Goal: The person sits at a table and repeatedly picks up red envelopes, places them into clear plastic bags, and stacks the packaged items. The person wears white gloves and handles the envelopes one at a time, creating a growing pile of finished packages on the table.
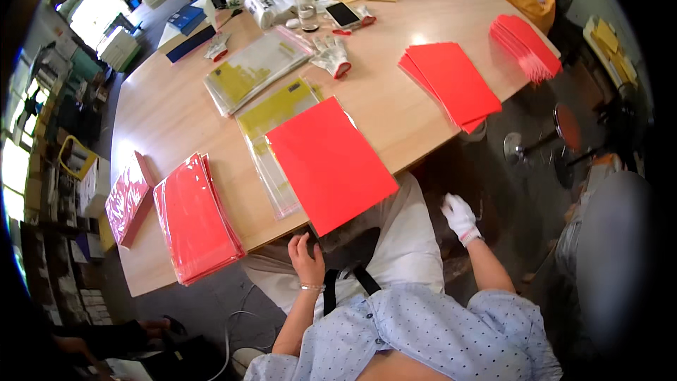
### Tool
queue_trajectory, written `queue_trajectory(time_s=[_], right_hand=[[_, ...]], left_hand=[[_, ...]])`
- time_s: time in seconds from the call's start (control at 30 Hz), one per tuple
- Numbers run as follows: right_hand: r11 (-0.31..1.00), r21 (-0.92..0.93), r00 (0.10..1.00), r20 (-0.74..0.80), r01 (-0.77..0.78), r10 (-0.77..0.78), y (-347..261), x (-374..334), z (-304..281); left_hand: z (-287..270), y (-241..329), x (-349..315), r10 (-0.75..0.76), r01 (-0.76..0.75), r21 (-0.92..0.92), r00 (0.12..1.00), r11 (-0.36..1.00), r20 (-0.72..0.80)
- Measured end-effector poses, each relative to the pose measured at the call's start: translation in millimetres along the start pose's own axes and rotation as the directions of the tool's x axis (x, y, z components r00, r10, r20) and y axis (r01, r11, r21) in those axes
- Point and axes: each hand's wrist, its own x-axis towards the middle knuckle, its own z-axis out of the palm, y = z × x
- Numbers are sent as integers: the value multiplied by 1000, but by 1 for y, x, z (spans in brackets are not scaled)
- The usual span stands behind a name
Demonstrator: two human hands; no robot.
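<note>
Workroom table [190,120], pale wood, curved edge; clock positions taken from the middle of the view, items listed left to right.

- Film-wrapped red pack [127,198]: 9 o'clock.
- Stack of red sheets in clear sleeves [194,215]: between 8 and 9, at the table's near edge.
- Blue book [187,19]: between 10 and 11, far side.
- Pile of clear plastic sleeves with yellow panels [247,74]: between 10 and 11.
- Left hand [306,262]: between 6 and 7; bare, bracelet at wrist, fingers loosely curled and parted, just beside the red sheet; contact cannot be told.
- Red sheet [331,166]: centre; partly over another clear sleeve [264,141], one corner past the table edge.
- White work glove [330,55]: 12, near the smartphone [343,14].
- Red sheets, loosely stacked [455,81]: 2.
- Right hand [460,217]: towards 4; white-gloved, off the table, fingers bent narrow; whether holding anything cannot be told.
- Fanned red sheets [523,44]: 2, farther out.
</note>
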Motion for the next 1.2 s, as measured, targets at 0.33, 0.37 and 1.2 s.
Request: queue_trajectory(time_s=[0.33,0.37,1.2], right_hand=[[632,516,764,-71,578,-641,-123,86,-48],[718,446,804,-6,534,-594,-126,89,-48],[410,839,724,29,357,-689,-421,46,89]], left_hand=[[-11,14,52,448,-454,-19,870,891,208],[-8,10,53,370,-382,8,899,924,236],[-260,-113,82,-332,268,-421,939,866,-85]])
